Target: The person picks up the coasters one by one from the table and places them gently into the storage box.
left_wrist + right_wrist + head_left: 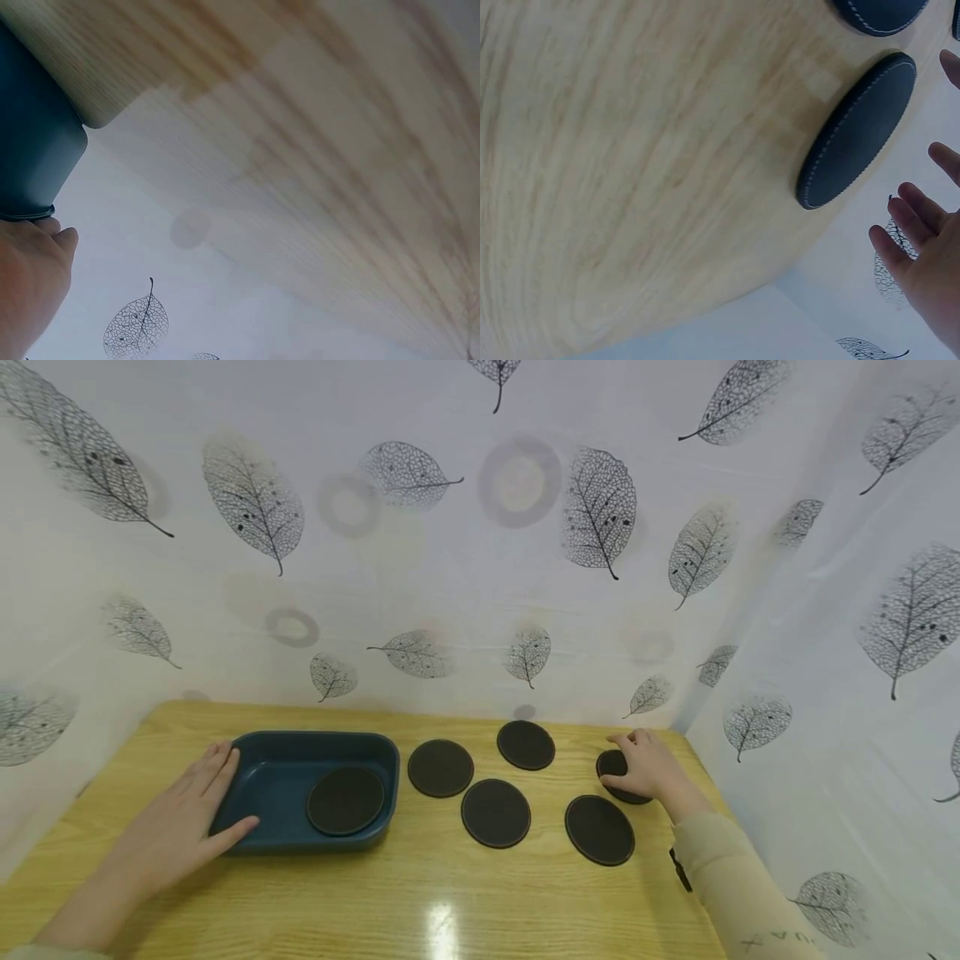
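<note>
A dark blue rectangular tray [273, 843] sits on the left of the table, with one round black coaster [346, 801] lying inside it toward the right. My left hand [183, 814] rests on the tray's left side, fingers straight along the rim and thumb across the near left corner. At the far right, my right hand [648, 768] hovers over another black coaster [613, 764], thumb and fingers spread about it. The right wrist view shows these fingers extended and apart from the stitched-edge coaster [859, 131]. Just nearer the front lies one more coaster [600, 830].
Between tray and right hand lie three more black coasters: one beside the tray [441, 768], one farther back [526, 745] and one nearer [496, 812]. A leaf-patterned white curtain [450, 577] borders the wooden table [337, 902] at the back and right.
</note>
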A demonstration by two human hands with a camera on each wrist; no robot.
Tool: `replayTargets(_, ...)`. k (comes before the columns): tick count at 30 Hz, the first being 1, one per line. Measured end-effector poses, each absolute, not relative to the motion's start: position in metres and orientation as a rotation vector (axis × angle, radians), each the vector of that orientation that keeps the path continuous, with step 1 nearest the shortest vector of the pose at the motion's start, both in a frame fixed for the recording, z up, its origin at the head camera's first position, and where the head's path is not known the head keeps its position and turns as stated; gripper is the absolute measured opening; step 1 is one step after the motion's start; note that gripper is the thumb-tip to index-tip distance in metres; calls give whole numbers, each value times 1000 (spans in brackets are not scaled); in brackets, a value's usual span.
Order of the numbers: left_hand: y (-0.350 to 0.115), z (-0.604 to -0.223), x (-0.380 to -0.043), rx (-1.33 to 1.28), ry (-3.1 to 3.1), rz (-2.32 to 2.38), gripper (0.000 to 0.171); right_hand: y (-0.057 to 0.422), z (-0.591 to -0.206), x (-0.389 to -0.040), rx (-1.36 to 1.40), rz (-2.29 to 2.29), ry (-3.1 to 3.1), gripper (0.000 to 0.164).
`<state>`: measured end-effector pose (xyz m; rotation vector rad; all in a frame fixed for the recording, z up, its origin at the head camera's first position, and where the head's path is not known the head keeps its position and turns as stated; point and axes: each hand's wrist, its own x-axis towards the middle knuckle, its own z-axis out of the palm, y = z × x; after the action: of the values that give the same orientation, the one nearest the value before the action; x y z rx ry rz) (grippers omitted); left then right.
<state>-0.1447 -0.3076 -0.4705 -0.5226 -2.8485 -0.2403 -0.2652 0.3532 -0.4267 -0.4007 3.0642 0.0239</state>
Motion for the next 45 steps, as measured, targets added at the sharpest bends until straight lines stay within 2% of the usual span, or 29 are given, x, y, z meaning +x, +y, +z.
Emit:
replayTargets(17,-309,-472,-145,-529,-2843,-248,105,368,-446,-263,-214,-160,2979,87)
replayTargets(27,-310,-472,-144,-533,-2840,-250,104,371,-451,-262,-249,-255,2990,92)
replayTargets(37,-308,-470,-143,-528,-2835,-241,105,365,-449,-265,-193,-262,2991,83)
replayTargets(45,-309,-471,-143,-517,-2840,-253,105,365,-453,-268,-197,-261,3004,83)
